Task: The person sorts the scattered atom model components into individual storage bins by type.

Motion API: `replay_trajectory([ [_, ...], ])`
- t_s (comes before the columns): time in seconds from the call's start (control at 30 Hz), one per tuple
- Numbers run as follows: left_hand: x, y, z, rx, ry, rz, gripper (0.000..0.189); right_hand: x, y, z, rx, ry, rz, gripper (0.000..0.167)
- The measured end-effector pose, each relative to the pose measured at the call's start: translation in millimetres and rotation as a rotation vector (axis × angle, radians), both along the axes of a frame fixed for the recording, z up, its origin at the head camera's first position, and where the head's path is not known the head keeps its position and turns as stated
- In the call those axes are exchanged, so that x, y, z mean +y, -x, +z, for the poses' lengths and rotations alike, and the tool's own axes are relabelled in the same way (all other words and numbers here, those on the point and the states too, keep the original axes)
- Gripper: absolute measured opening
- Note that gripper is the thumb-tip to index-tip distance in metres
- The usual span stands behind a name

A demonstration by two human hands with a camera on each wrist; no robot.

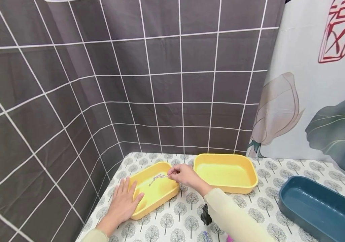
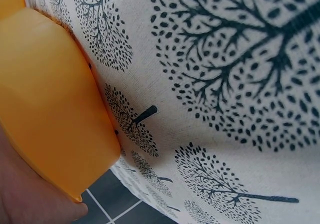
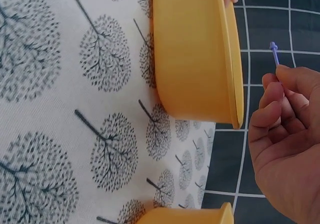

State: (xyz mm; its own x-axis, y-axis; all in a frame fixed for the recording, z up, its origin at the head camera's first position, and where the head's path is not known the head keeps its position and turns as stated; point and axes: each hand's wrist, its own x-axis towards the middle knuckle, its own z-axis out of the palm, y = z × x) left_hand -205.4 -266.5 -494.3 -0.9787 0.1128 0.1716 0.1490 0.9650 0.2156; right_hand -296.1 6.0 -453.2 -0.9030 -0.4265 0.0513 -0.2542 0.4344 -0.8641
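My right hand (image 1: 184, 174) pinches a thin purple stick with a small knobbed end (image 3: 274, 52) between thumb and fingertips. It hovers over the right side of the left yellow tray (image 1: 160, 203). A few small purple sticks (image 1: 152, 182) show in that tray, though their exact shape is too small to tell. My left hand (image 1: 124, 201) rests on the tray's near-left rim, fingers straight and spread, with the thumb over the inside. In the left wrist view, part of the left hand (image 2: 30, 194) touches the tray's wall (image 2: 60, 99).
A second yellow tray (image 1: 225, 190) stands to the right, and a dark blue tray (image 1: 293, 215) lies farther right. Near the right forearm are a small black object (image 1: 205, 215), a blue piece (image 1: 206, 236) and a magenta piece (image 1: 230, 239). Tiled-pattern curtains (image 1: 166, 87) hang behind the table.
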Motion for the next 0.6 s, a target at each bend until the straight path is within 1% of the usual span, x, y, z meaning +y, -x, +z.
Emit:
replay_trajectory([
  [0.27, -0.8, 0.9, -0.4, 0.003, 0.003, -0.001, 0.072, -16.1, 5.7, -1.3, 0.007, -0.026, -0.018, 0.005],
  [0.37, -0.9, 0.9, -0.6, 0.001, 0.003, 0.001, 0.072, -20.3, 7.4, -2.0, -0.008, -0.026, -0.023, 0.005],
  [0.47, -1.1, 0.6, -0.4, 0.001, -0.005, 0.004, 0.072, -23.2, 9.1, -1.9, -0.022, -0.021, -0.031, 0.009],
  [0.6, -0.8, -0.2, 0.5, 0.013, -0.027, -0.001, 0.072, -23.6, 9.4, 1.3, -0.038, -0.014, -0.051, 0.012],
])
